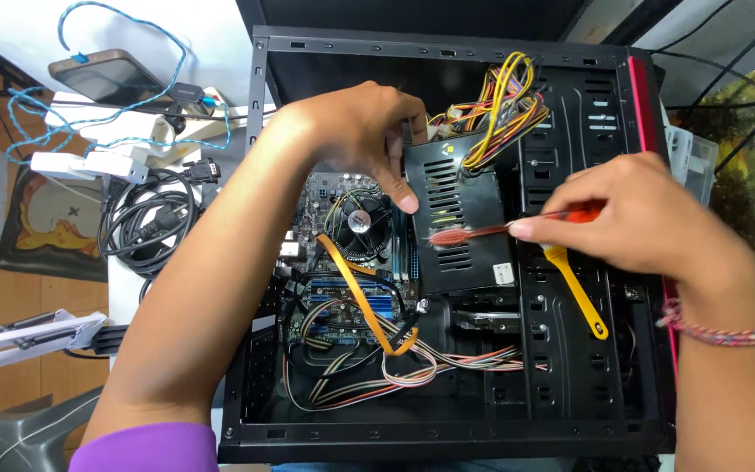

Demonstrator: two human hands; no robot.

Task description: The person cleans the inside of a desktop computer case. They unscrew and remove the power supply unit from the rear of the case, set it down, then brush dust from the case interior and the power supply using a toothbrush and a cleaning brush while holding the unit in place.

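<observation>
Black vented metal box (460, 210) gripped by left hand (362, 131); right hand (648, 214) pinches red-bristled brush (482, 232).

Two bare forearms over an opened computer | left arm: purple sleeve (146, 447) at the upper arm | right wrist: braided pink, multicoloured thread bracelet (723, 332) | hands ungloved

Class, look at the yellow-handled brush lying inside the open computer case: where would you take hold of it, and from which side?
Grip the yellow-handled brush by the free lower end of its handle, probably coming from above and the near right. The handle lies flat and slanted on the case's black perforated panel, with bare metal around that end, while its upper end is tucked under the right hand holding a red brush.
</observation>
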